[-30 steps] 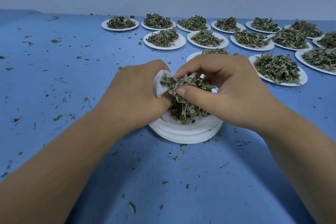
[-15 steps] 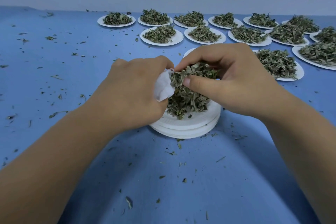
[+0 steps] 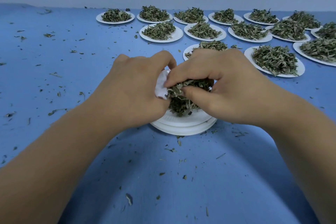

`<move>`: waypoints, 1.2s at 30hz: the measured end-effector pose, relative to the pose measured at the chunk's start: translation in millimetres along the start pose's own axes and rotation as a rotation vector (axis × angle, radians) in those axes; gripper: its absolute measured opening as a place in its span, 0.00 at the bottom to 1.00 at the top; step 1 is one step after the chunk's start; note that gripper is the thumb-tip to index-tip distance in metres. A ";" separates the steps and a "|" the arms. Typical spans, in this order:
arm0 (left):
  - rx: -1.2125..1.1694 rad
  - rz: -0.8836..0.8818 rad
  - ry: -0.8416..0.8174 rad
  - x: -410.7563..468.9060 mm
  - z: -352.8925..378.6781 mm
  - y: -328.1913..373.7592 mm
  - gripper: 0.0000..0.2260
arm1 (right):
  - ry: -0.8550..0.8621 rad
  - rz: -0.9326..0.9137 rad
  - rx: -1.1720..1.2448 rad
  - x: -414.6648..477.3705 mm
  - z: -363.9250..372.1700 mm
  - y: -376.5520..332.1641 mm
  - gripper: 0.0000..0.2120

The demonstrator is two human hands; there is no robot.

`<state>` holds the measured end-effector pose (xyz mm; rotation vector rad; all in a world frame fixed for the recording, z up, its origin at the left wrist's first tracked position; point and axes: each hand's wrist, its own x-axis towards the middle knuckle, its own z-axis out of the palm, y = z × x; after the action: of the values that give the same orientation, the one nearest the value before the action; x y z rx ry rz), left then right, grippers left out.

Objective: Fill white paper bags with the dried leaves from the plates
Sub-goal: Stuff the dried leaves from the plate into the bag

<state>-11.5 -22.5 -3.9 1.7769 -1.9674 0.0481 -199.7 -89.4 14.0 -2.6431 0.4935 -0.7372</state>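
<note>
Over a dozen heaped plates point(image 3: 179, 36) are waiting across the upper right of the frame. At centre, the left hand point(image 3: 138, 87) is gripping the white paper bag point(image 3: 161, 85) while the right hand point(image 3: 227, 85) is closing its grip on dried leaves point(image 3: 181, 94), seemingly stuffing them in, above the stacked plates point(image 3: 183, 123).

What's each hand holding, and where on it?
Left hand grips the white paper bag near its mouth; the rest of it is hidden. Right hand pinches a clump of dried leaves between thumb and fingers.
</note>
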 end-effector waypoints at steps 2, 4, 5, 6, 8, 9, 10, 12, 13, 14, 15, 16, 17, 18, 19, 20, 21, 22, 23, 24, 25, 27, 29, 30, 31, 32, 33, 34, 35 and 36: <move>-0.021 0.010 0.014 -0.4 1.4 1.0 0.17 | -0.014 0.021 -0.043 1.0 -0.2 1.5 0.16; -0.068 0.010 0.037 -1.1 2.1 2.2 0.15 | 0.018 0.062 -0.059 1.2 -0.4 1.6 0.16; -0.085 0.013 0.046 -1.3 1.9 2.8 0.15 | 0.045 0.074 -0.058 0.9 0.0 1.3 0.16; -0.093 0.021 0.051 -1.1 1.8 3.2 0.16 | 0.070 0.086 -0.045 0.7 0.7 0.6 0.15; -0.093 0.031 0.055 -1.1 2.2 3.4 0.17 | 0.095 0.150 0.012 1.8 1.2 0.1 0.14; -0.093 0.028 0.058 -1.1 2.5 3.1 0.18 | 0.086 0.195 0.053 3.0 1.1 0.0 0.13; -0.097 0.022 0.066 -1.1 3.0 2.5 0.19 | 0.065 0.241 0.100 4.4 0.6 -0.1 0.12; -0.106 0.024 0.082 -0.9 3.2 1.6 0.22 | 0.023 0.297 0.187 6.8 0.4 -1.6 0.11; -0.094 0.034 0.080 -0.5 3.2 2.0 0.23 | 0.020 0.308 0.217 7.5 0.6 -2.3 0.11; -0.070 0.046 0.074 -0.1 3.4 2.8 0.24 | 0.034 0.314 0.250 8.2 1.2 -2.6 0.10; -0.044 0.060 0.072 0.4 3.6 3.5 0.24 | 0.062 0.322 0.289 8.7 1.7 -2.4 0.09; -0.025 0.071 0.076 1.0 3.8 4.5 0.25 | 0.094 0.335 0.322 9.1 2.4 -2.2 0.08; -0.018 0.079 0.084 1.1 3.7 5.5 0.26 | 0.118 0.345 0.338 9.1 3.1 -2.1 0.07; -0.020 0.084 0.090 0.9 3.4 6.5 0.28 | 0.130 0.342 0.331 9.1 4.1 -2.3 0.08; -0.030 0.090 0.092 0.8 2.8 6.9 0.30 | 0.129 0.324 0.306 8.8 5.2 -3.0 0.09; -0.042 0.098 0.087 0.6 2.7 6.7 0.32 | 0.121 0.302 0.272 8.6 5.8 -3.6 0.09; -0.054 0.106 0.074 0.5 2.6 6.3 0.33 | 0.109 0.285 0.240 8.3 6.3 -4.0 0.08; -0.065 0.109 0.056 0.4 3.0 6.1 0.35 | 0.096 0.275 0.210 7.8 6.5 -3.8 0.07; -0.074 0.108 0.035 0.2 3.6 6.0 0.36 | 0.083 0.271 0.184 7.3 6.5 -3.3 0.07; -0.085 0.105 0.018 0.0 4.3 5.8 0.36 | 0.074 0.267 0.162 6.9 6.7 -3.3 0.06; -0.095 0.101 0.006 0.2 4.6 5.5 0.37 | 0.073 0.264 0.147 6.5 6.8 -3.2 0.06; -0.102 0.090 -0.002 1.7 3.2 5.7 0.39 | 0.086 0.252 0.150 6.4 7.1 -2.3 0.07; -0.069 0.091 0.003 3.8 2.0 7.2 0.41 | 0.077 0.249 0.175 6.6 5.7 -1.6 0.10; -0.041 0.103 0.008 5.0 1.8 8.3 0.41 | 0.070 0.250 0.179 6.8 4.7 -1.3 0.11; -0.008 0.118 0.013 6.3 1.6 9.7 0.41 | 0.069 0.250 0.174 7.2 4.2 -0.9 0.12; 0.025 0.136 0.021 7.9 1.6 11.1 0.41 | 0.083 0.251 0.172 7.9 4.1 -0.7 0.12; 0.057 0.159 0.030 10.1 1.2 12.0 0.42 | 0.112 0.256 0.187 8.9 4.7 -0.3 0.11; 0.082 0.184 0.036 13.0 0.4 12.5 0.43 | 0.149 0.266 0.224 9.7 5.7 0.0 0.10; 0.100 0.204 0.036 15.8 -0.6 12.6 0.44 | 0.188 0.278 0.266 10.3 6.6 0.8 0.10; 0.108 0.213 0.031 18.2 -1.3 12.5 0.45 | 0.223 0.285 0.291 10.6 7.3 2.0 0.10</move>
<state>-23.5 -37.0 7.7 1.6134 -2.1593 0.2555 -187.6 -93.8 11.8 -2.1761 0.7434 -0.9363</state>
